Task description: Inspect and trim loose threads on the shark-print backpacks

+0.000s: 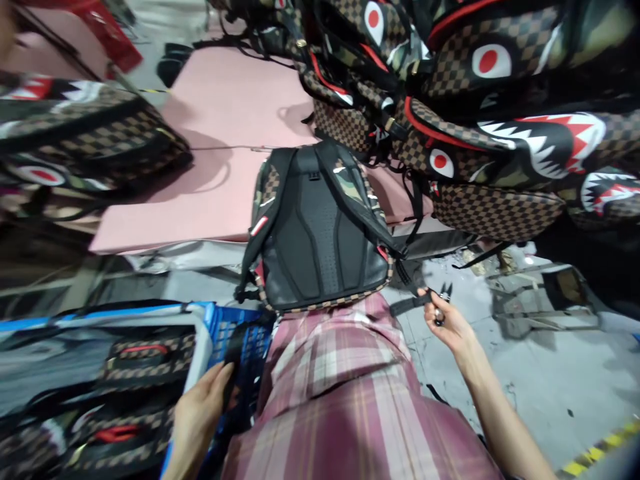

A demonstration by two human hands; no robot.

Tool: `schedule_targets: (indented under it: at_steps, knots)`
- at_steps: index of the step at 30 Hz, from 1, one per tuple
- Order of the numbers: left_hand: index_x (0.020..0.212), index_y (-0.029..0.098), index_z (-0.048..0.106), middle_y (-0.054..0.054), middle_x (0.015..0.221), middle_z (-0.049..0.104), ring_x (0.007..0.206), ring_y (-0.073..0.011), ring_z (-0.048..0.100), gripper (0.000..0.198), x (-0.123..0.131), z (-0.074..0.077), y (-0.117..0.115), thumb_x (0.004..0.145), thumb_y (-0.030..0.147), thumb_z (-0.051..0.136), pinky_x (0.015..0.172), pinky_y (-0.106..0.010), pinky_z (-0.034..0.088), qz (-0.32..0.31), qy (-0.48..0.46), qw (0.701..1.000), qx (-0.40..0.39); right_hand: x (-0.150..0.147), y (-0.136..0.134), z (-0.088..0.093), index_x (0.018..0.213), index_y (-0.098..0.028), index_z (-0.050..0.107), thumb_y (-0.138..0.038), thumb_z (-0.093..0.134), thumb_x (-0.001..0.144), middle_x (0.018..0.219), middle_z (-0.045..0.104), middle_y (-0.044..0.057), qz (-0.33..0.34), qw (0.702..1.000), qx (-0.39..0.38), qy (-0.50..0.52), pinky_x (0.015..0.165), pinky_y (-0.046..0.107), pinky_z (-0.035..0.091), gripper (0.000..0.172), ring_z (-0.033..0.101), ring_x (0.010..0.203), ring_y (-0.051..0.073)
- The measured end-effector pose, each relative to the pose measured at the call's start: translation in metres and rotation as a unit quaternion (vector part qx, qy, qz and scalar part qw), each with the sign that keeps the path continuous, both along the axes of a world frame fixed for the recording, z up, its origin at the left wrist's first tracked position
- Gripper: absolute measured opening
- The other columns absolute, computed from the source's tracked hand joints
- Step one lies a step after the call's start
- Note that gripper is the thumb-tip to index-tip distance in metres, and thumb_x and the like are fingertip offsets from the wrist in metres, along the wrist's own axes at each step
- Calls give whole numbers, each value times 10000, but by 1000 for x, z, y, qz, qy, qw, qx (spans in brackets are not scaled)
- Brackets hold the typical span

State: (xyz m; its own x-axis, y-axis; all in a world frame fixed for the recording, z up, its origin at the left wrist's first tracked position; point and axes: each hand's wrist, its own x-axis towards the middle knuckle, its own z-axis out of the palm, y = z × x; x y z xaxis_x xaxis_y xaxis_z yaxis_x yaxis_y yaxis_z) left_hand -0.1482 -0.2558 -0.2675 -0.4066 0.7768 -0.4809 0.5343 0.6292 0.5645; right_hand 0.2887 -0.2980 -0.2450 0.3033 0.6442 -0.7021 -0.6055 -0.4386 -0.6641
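A backpack (317, 233) with a black padded back panel rests with its top on the pink table and its bottom edge at my plaid-covered lap. Its shoulder straps face up. To the lower left, my left hand (203, 403) is closed on a black strap (237, 350) beside the blue crate. At the right, my right hand (447, 323) pinches the end of another black strap (407, 305) that runs from the bag's lower corner. Small dark thread snips (445, 293) are also held in that hand, blades pointing up.
Checkered bags with shark faces (500, 140) are piled at the right. Another bag (95, 140) lies at the left of the pink table (235, 100). A blue crate (213, 333) at lower left holds more bags. Yellow-black tape (600, 453) marks the floor.
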Motion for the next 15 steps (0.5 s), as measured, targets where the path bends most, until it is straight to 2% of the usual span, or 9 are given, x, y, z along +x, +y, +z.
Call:
schedule_targets:
  at_steps: [1, 2, 3, 4, 6, 8, 9, 12, 15]
  knots:
    - [949, 139, 634, -75, 653, 616, 557, -235, 551, 393, -5, -2, 2, 693, 425, 548, 535, -327, 406, -39, 86, 995, -13, 6, -5, -5, 948, -163, 614, -291, 581, 799, 548, 566, -14, 54, 992, -21, -111, 396, 180, 413, 199, 476, 421, 81]
    - [1011, 139, 620, -113, 781, 646, 663, -271, 582, 419, -7, -3, 3, 720, 429, 544, 598, -356, 416, -61, 166, 984, 3, 13, -9, -10, 935, -165, 622, -345, 577, 795, 561, 584, 8, 114, 964, -49, -234, 403, 206, 404, 233, 498, 434, 106]
    - [1062, 143, 601, -140, 902, 649, 765, -295, 589, 434, -7, -3, 5, 745, 433, 540, 655, -377, 413, -85, 227, 969, 49, 19, -12, -15, 927, -174, 631, -404, 555, 795, 562, 594, 26, 176, 911, -95, -360, 416, 236, 400, 276, 521, 443, 138]
    - [1085, 154, 591, -148, 983, 638, 843, -301, 581, 425, -2, -2, 8, 771, 435, 532, 705, -388, 400, -114, 275, 947, 123, 24, -13, -17, 959, -177, 632, -429, 532, 799, 595, 615, 58, 195, 878, -118, -421, 435, 265, 397, 315, 544, 469, 170]
    - [1021, 185, 617, -118, 1001, 647, 917, -275, 563, 322, 20, 0, 15, 805, 409, 538, 773, -380, 362, -179, 316, 888, 281, 23, -8, -17, 1042, -180, 621, -472, 465, 822, 667, 646, 115, 241, 769, -161, -570, 486, 316, 398, 397, 586, 536, 230]
    - [931, 224, 641, -61, 892, 672, 886, -232, 566, 209, 55, 2, 24, 818, 380, 559, 788, -364, 323, -258, 293, 844, 367, 6, 4, -11, 1146, -198, 569, -517, 424, 832, 798, 674, 138, 282, 663, -138, -680, 543, 346, 409, 471, 621, 630, 269]
    - [925, 226, 641, -55, 890, 671, 870, -226, 561, 228, 74, 2, 29, 801, 408, 583, 778, -363, 311, -294, 281, 830, 381, -9, 11, -6, 1192, -210, 529, -544, 422, 828, 871, 679, 130, 304, 627, -97, -711, 574, 351, 420, 506, 633, 684, 275]
    - [938, 176, 623, -75, 903, 661, 843, -222, 546, 327, 120, 4, 40, 765, 453, 614, 764, -362, 299, -317, 254, 817, 409, -60, 34, 6, 1217, -205, 463, -552, 444, 824, 996, 665, 95, 345, 620, 62, -702, 646, 324, 442, 524, 639, 800, 242]
    - [922, 170, 615, -66, 881, 657, 822, -207, 535, 233, 136, 7, 45, 813, 373, 584, 769, -360, 292, -330, 237, 816, 412, -99, 52, 7, 1053, -191, 538, -450, 433, 870, 919, 664, 69, 350, 625, 154, -680, 661, 291, 431, 334, 621, 801, 205]
